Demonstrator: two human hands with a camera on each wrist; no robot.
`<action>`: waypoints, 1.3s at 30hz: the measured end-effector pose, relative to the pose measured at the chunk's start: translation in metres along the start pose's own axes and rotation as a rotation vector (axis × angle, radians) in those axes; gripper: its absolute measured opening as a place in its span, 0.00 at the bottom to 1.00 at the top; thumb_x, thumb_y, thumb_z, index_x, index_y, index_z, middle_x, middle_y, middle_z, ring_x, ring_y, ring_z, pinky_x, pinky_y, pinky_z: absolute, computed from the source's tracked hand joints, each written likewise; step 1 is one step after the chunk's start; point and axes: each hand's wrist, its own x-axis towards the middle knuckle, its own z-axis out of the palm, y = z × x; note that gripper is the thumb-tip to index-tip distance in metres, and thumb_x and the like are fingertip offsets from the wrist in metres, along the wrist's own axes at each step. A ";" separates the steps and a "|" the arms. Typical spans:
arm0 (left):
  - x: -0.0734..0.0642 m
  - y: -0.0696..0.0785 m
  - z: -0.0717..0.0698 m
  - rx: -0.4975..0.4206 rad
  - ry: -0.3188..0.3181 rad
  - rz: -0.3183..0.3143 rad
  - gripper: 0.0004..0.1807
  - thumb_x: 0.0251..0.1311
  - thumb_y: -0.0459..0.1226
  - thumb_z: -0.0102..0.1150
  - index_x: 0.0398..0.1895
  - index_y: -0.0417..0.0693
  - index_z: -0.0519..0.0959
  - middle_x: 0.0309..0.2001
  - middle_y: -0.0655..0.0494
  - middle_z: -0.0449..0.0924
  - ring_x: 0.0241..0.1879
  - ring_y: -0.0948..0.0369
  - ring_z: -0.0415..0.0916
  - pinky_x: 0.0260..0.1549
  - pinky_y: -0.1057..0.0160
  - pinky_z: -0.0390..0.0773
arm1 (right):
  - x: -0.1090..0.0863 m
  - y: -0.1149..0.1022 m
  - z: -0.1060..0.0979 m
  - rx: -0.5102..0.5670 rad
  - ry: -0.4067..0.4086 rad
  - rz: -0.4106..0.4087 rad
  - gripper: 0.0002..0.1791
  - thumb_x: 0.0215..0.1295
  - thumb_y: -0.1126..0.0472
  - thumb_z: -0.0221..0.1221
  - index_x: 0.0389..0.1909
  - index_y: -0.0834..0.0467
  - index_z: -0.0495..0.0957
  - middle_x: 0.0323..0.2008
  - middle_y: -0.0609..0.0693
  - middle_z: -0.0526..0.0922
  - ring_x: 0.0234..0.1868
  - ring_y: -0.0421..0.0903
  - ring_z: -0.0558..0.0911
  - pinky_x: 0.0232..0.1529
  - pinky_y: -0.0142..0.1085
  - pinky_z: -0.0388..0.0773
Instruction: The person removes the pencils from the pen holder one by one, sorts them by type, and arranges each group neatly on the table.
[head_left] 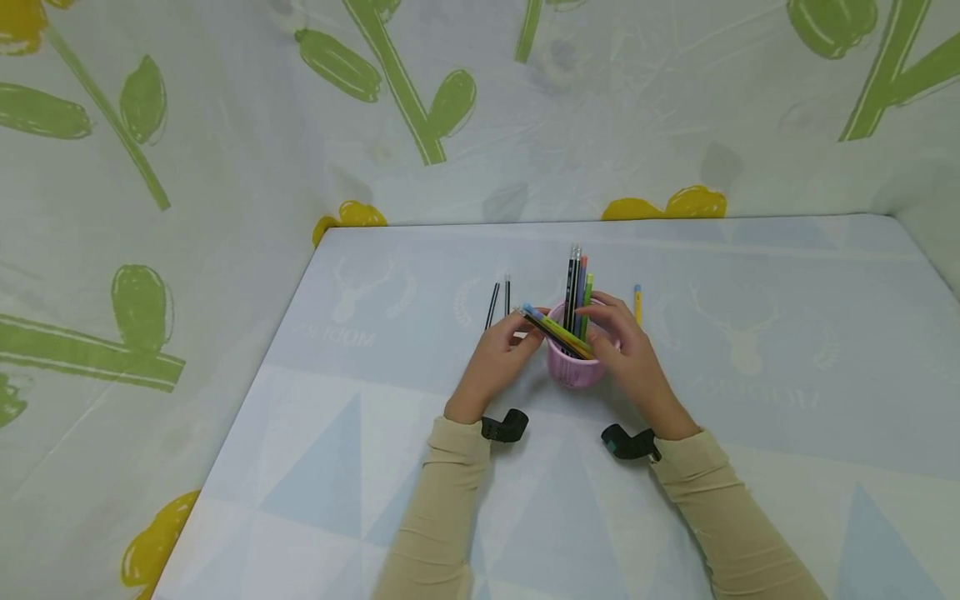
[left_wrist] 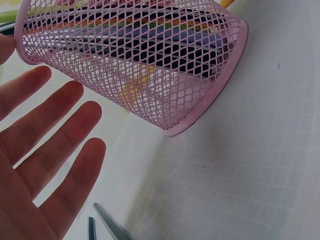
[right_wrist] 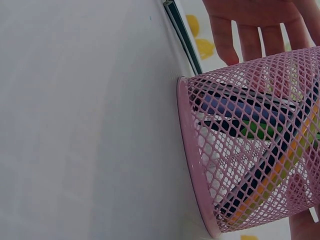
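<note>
Between the hands stands a pink mesh pencil cup (head_left: 574, 372) filled with pencils. Several upright pencils (head_left: 572, 283), black, purple-blue and green, rise from it. A slanting bunch of black and yellow pencils (head_left: 558, 333) leans over the rim toward the left hand (head_left: 495, 362). In the left wrist view that hand's fingers (left_wrist: 75, 130) are spread and fairly straight beside the mesh, with the thumb near the rim. The right hand (head_left: 626, 346) curls its fingers and thumb at the cup's right rim, near the green pencil. Its fingertips are partly hidden behind the mesh in the right wrist view.
Two dark pencils (head_left: 492, 307) lie on the table left of the cup, behind the left hand. Beyond the right hand lies a yellow pencil (head_left: 637, 305) with a blue end. A pale patterned cloth (head_left: 375, 467) covers the table, and a floral curtain (head_left: 525, 117) hangs behind it.
</note>
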 end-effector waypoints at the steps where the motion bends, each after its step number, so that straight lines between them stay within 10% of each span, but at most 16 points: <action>1: 0.000 0.000 0.000 -0.002 0.001 0.002 0.20 0.62 0.50 0.45 0.54 0.55 0.72 0.49 0.63 0.74 0.45 0.68 0.71 0.41 0.66 0.72 | 0.000 0.000 0.000 -0.003 0.000 0.001 0.15 0.65 0.60 0.47 0.51 0.49 0.69 0.61 0.37 0.59 0.61 0.44 0.64 0.57 0.50 0.60; 16: 0.001 0.000 0.000 -0.015 0.001 0.016 0.18 0.63 0.47 0.47 0.53 0.54 0.73 0.51 0.64 0.73 0.45 0.68 0.71 0.41 0.67 0.73 | -0.004 -0.037 0.000 -0.009 -0.010 0.016 0.15 0.64 0.68 0.45 0.52 0.60 0.68 0.62 0.50 0.59 0.60 0.52 0.64 0.57 0.53 0.58; 31: 0.000 -0.001 0.000 0.006 -0.011 0.011 0.20 0.63 0.50 0.45 0.55 0.55 0.71 0.53 0.62 0.72 0.47 0.66 0.71 0.43 0.65 0.72 | 0.000 -0.001 -0.001 -0.001 -0.005 0.005 0.15 0.65 0.61 0.47 0.51 0.49 0.70 0.61 0.38 0.58 0.60 0.45 0.65 0.58 0.51 0.59; 39: 0.000 0.000 0.000 0.002 -0.011 0.011 0.20 0.63 0.49 0.45 0.55 0.53 0.71 0.53 0.61 0.72 0.47 0.66 0.71 0.42 0.65 0.73 | -0.002 -0.016 -0.001 -0.008 -0.008 0.008 0.15 0.64 0.65 0.46 0.52 0.54 0.69 0.62 0.44 0.59 0.60 0.49 0.64 0.57 0.52 0.59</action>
